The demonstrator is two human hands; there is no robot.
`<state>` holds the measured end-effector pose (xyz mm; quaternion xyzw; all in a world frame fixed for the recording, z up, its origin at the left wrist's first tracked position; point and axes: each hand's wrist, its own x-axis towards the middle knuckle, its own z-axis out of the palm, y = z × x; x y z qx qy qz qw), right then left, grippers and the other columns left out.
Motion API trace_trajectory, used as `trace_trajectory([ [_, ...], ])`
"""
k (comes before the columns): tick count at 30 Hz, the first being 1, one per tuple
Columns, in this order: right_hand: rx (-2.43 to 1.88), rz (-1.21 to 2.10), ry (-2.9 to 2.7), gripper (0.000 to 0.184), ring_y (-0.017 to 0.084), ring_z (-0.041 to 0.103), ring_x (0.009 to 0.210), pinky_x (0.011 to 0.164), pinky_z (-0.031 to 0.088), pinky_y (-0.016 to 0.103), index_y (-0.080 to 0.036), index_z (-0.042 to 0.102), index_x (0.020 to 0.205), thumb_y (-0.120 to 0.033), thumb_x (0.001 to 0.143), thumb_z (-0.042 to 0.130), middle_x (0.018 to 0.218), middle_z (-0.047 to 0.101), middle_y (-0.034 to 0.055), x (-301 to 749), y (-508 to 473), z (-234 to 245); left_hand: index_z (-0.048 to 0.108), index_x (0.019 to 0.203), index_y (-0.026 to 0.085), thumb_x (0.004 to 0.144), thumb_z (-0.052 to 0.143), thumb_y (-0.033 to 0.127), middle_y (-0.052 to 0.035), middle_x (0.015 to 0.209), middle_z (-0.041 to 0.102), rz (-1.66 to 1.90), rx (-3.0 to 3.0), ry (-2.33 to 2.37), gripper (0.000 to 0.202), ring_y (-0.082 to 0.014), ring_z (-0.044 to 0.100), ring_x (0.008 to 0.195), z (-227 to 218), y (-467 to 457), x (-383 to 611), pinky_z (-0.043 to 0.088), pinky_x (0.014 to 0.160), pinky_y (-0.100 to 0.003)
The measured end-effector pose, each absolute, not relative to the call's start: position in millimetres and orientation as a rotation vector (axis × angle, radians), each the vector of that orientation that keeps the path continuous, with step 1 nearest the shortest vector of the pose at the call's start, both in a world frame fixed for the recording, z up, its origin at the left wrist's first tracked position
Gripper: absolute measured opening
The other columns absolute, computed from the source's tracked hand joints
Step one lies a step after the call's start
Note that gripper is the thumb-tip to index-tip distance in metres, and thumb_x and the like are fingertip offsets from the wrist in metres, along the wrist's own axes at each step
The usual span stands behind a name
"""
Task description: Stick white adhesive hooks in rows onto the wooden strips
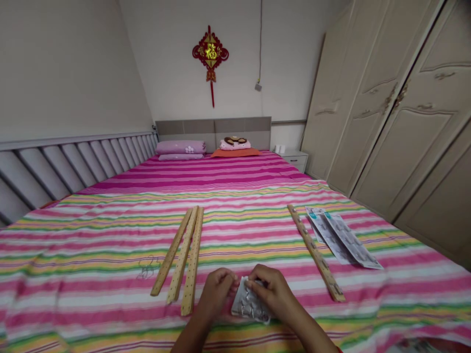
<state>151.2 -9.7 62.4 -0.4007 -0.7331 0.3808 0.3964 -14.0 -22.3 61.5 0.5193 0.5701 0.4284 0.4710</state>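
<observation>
Low in the middle of the head view, a clear plastic blister pack point(247, 303) holds several small metal pieces, perhaps hooks. My right hand point(270, 289) is closed on its upper right part, thumb across the top. At the pack's upper left corner, the fingers of my left hand point(221, 289) are pinched together on its edge. To the left lie three wooden strips point(191, 264) with rows of small holes, fanned out side by side. Right of my hands is another wooden strip point(316, 252), with metal pieces fixed along it.
More blister packs point(346, 240) overlap right of the single strip. A thin tangle of thread or wire point(148, 267) lies left of the three strips. Everything rests on a striped bedsheet point(110, 274). A slatted rail point(73, 169) runs along the left; wardrobes point(401, 113) stand on the right.
</observation>
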Motion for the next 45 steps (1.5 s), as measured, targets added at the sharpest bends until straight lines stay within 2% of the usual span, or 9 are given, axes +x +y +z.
trace_trajectory([
  [4, -0.991, 1.09, -1.73, 0.014, 0.014, 0.05, 0.059, 0.055, 0.037, 0.023, -0.018, 0.057, 0.064, -0.026, 0.075, 0.059, 0.061, 0.053, -0.0023, 152, -5, 67, 0.062, 0.073, 0.014, 0.072, 0.053, 0.042, -0.003, 0.069, 0.062, 1.092, 1.245, 1.279, 0.029, -0.0161, 0.056, 0.067, 75, -26, -19, 0.044, 0.065, -0.027],
  [8, -0.975, 1.123, -1.723, 0.015, 0.014, 0.051, 0.06, 0.055, 0.038, 0.022, -0.017, 0.06, 0.065, -0.028, 0.074, 0.061, 0.062, 0.054, -0.0016, 151, -6, 69, 0.062, 0.069, 0.015, 0.071, 0.059, 0.038, 0.0004, 0.062, 0.058, 1.103, 1.313, 1.205, 0.023, -0.0137, 0.052, 0.061, 87, -31, -17, 0.041, 0.058, -0.023],
  [14, -0.962, 1.051, -1.785, 0.011, 0.014, 0.054, 0.061, 0.056, 0.039, 0.023, -0.017, 0.064, 0.067, -0.025, 0.074, 0.063, 0.063, 0.058, -0.0009, 152, -8, 68, 0.061, 0.065, 0.015, 0.072, 0.056, 0.031, 0.0011, 0.059, 0.054, 1.041, 1.475, 1.268, 0.018, -0.0129, 0.048, 0.057, 98, -35, -13, 0.037, 0.053, -0.022],
  [22, -0.905, 1.018, -1.807, 0.002, 0.016, 0.059, 0.066, 0.06, 0.043, 0.024, -0.019, 0.067, 0.073, -0.02, 0.071, 0.066, 0.068, 0.063, 0.0006, 152, -10, 65, 0.058, 0.057, 0.014, 0.064, 0.059, 0.026, 0.0049, 0.05, 0.047, 0.945, 1.307, 1.266, 0.014, -0.0099, 0.042, 0.051, 87, -29, -17, 0.031, 0.051, -0.022],
  [28, -0.858, 0.911, -1.941, 0.006, 0.016, 0.059, 0.069, 0.064, 0.04, 0.025, -0.02, 0.066, 0.072, -0.02, 0.077, 0.062, 0.068, 0.062, -0.0003, 152, -14, 72, 0.051, 0.056, 0.015, 0.059, 0.064, 0.035, 0.0084, 0.048, 0.04, 0.953, 1.127, 1.203, 0.024, -0.0074, 0.037, 0.047, 79, -27, -13, 0.029, 0.049, -0.021],
  [33, -0.866, 0.719, -2.063, 0.011, 0.016, 0.058, 0.071, 0.067, 0.036, 0.028, -0.021, 0.064, 0.074, -0.021, 0.083, 0.057, 0.07, 0.064, -0.0004, 154, -16, 74, 0.048, 0.058, 0.016, 0.063, 0.06, 0.039, 0.0091, 0.048, 0.038, 0.966, 1.081, 1.204, 0.026, -0.0069, 0.033, 0.047, 69, -28, -7, 0.026, 0.048, -0.021],
  [38, -0.799, 0.725, -1.975, 0.012, 0.017, 0.059, 0.07, 0.068, 0.039, 0.03, -0.022, 0.066, 0.075, -0.027, 0.082, 0.058, 0.071, 0.066, 0.0014, 158, -11, 69, 0.054, 0.059, 0.015, 0.067, 0.06, 0.04, 0.0063, 0.053, 0.044, 0.951, 1.188, 1.159, 0.028, -0.0089, 0.04, 0.053, 70, -31, -9, 0.031, 0.053, -0.022],
  [42, -0.759, 0.71, -1.903, 0.01, 0.019, 0.06, 0.071, 0.07, 0.041, 0.033, -0.023, 0.067, 0.073, -0.027, 0.081, 0.06, 0.069, 0.067, 0.0019, 160, -8, 73, 0.056, 0.066, 0.015, 0.068, 0.062, 0.042, 0.0054, 0.055, 0.048, 0.99, 1.156, 1.097, 0.028, -0.0097, 0.044, 0.054, 77, -34, -10, 0.035, 0.054, -0.022],
  [45, -0.807, 0.62, -1.806, 0.004, 0.022, 0.058, 0.082, 0.077, 0.042, 0.037, -0.024, 0.066, 0.079, -0.027, 0.076, 0.065, 0.08, 0.067, 0.0041, 157, -10, 74, 0.056, 0.067, 0.016, 0.069, 0.062, 0.041, 0.0049, 0.056, 0.05, 1.071, 1.227, 1.116, 0.026, -0.0101, 0.047, 0.054, 81, -36, -5, 0.037, 0.053, -0.021],
])
